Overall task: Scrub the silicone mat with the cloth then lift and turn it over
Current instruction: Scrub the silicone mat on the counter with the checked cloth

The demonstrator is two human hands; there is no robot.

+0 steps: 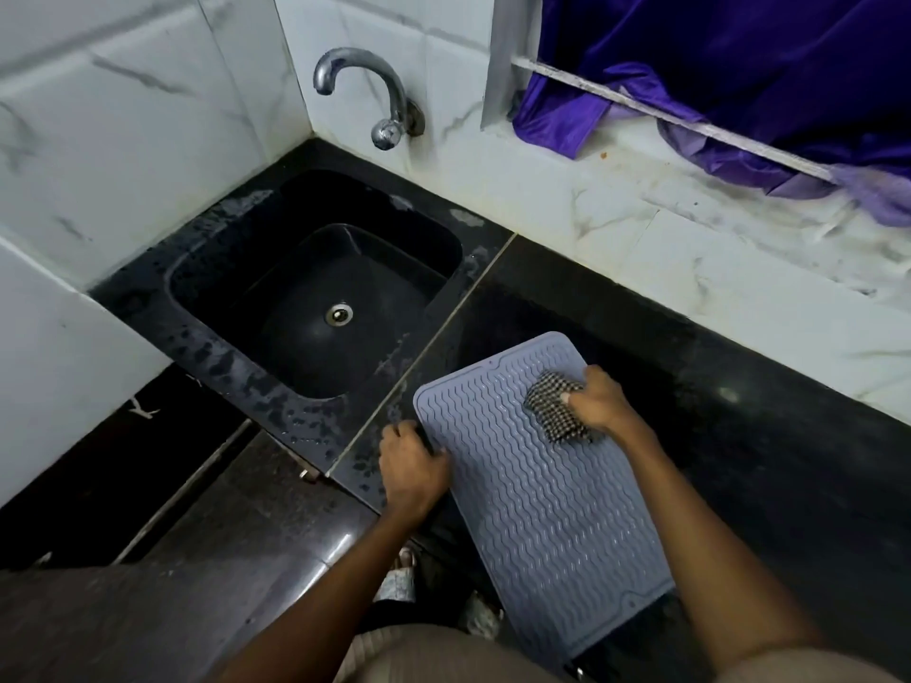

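Grey-blue ribbed silicone mat (537,490) flat on the black table (769,451), right of the black sink (315,283). Right hand (599,401) curled round a bunched checked cloth (554,411), pressed onto the mat's far end. Left hand (411,473) gripping the mat's left edge, fingers curled.

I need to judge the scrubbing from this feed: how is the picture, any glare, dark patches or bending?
Head view: dim overall; the black counter and sink swallow detail, while the mat and its ridges read clearly. Soft glare on the counter's front edge, a highlight on the tap. Wide-angle bending curves the wall tiles. The cloth, right hand and left hand look sharp.
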